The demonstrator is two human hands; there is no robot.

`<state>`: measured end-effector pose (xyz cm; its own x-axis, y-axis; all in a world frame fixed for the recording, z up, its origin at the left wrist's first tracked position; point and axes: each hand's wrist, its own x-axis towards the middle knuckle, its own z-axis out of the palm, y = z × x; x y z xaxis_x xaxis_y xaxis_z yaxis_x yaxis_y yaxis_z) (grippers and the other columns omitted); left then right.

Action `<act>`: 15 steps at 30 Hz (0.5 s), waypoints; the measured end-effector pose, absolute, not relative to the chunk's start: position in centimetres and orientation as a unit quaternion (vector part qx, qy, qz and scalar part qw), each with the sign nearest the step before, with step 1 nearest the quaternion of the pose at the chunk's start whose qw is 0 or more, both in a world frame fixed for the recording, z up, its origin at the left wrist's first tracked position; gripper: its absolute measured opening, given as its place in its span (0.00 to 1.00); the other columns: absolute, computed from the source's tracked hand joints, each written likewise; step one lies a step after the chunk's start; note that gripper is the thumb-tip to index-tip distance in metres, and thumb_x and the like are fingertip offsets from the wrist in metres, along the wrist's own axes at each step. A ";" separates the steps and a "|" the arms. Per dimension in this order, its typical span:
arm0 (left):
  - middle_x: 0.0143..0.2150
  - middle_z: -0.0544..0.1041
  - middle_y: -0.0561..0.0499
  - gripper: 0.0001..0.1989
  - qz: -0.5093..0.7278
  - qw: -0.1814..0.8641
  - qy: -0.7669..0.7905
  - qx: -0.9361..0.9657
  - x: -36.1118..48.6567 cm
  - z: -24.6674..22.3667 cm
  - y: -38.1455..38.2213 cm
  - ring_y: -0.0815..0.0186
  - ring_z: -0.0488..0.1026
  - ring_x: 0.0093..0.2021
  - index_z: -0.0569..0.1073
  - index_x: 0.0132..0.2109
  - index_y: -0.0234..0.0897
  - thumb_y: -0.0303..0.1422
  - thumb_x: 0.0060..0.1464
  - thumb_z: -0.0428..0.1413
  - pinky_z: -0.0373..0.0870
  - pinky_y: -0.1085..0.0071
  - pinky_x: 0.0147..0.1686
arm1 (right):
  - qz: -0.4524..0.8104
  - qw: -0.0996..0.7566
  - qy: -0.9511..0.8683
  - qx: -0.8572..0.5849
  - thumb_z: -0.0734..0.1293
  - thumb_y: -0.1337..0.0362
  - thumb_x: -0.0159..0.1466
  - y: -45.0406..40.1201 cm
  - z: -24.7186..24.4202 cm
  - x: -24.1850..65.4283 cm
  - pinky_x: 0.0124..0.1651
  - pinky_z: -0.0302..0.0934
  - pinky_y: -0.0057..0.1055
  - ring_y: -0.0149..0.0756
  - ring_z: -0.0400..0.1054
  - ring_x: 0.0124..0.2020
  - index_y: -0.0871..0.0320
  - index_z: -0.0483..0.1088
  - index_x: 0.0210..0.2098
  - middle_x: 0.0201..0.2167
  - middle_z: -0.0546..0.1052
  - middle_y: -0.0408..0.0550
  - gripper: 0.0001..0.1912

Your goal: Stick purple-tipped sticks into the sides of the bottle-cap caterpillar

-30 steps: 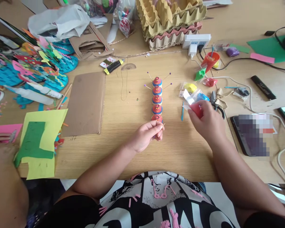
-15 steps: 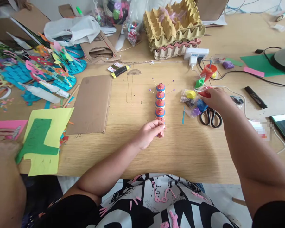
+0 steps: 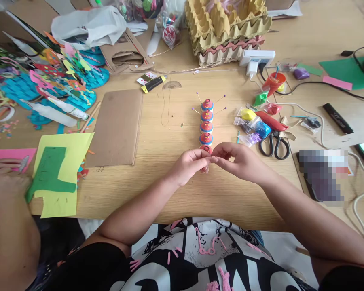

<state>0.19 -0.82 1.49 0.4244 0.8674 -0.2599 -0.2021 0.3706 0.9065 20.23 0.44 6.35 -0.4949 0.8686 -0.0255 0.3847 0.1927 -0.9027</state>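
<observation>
A row of red-and-blue domed pieces with yellow smiling faces (image 3: pixel 206 127) runs away from me along the middle of the table. Thin sticks with purple balls (image 3: pixel 225 96) poke out sideways at its far end. At the near end, my left hand (image 3: pixel 191 165) is closed in a pinch, partly covering the closest domed piece. My right hand (image 3: pixel 238 161) meets it there, thumb and fingers pinched together. Whatever lies between the fingertips is too small or hidden to make out. Right of the row are bags of coloured clay (image 3: pixel 248 114), a long red object (image 3: pixel 272 121) and black-handled scissors (image 3: pixel 274 146).
A cardboard sheet (image 3: pixel 115 127) lies on the left, beside yellow paper (image 3: pixel 59 173) and glue bottles (image 3: pixel 48 113). Another person's hand (image 3: pixel 9 182) rests at the far left. Egg trays (image 3: pixel 230 52), a power strip (image 3: pixel 257 57) and an orange cup (image 3: pixel 274 84) stand at the back.
My right hand has left the clay bags and red object and come leftward to meet my left hand. My left hand stays at the row's near end. The view has shifted slightly.
</observation>
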 end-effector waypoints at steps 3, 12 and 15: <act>0.24 0.73 0.54 0.18 0.355 0.743 0.392 0.410 -0.1 1.8 -0.5 0.72 0.69 0.26 0.78 0.34 0.34 0.46 0.50 0.68 0.65 0.74 0.29 | 0.545 0.294 -0.661 -0.425 0.73 0.52 0.64 0.1 5.3 19.7 0.28 0.55 0.29 0.28 0.61 0.25 0.58 0.72 0.32 0.25 0.72 0.42 0.15; 0.38 0.80 0.50 0.16 0.442 0.769 0.346 0.307 -0.1 2.6 -0.1 0.69 0.76 0.37 0.81 0.44 0.38 0.36 0.47 0.69 0.72 0.73 0.38 | 0.694 0.470 -0.358 -0.410 0.77 0.48 0.57 -0.3 3.4 17.4 0.33 0.59 0.30 0.29 0.63 0.28 0.54 0.68 0.31 0.27 0.71 0.40 0.20; 0.39 0.80 0.52 0.18 0.495 0.717 0.366 0.328 0.5 2.6 -0.6 0.70 0.76 0.40 0.80 0.44 0.40 0.36 0.45 0.72 0.72 0.72 0.43 | 0.683 0.492 -0.344 -0.417 0.77 0.49 0.57 -0.6 3.1 16.3 0.33 0.59 0.30 0.29 0.62 0.28 0.54 0.69 0.31 0.28 0.72 0.40 0.19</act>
<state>0.52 -0.61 2.57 0.2426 0.9493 -0.2001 -0.4693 0.2953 0.8322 16.33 -0.58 3.13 -0.1688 0.9583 -0.2305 -0.3853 -0.2794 -0.8795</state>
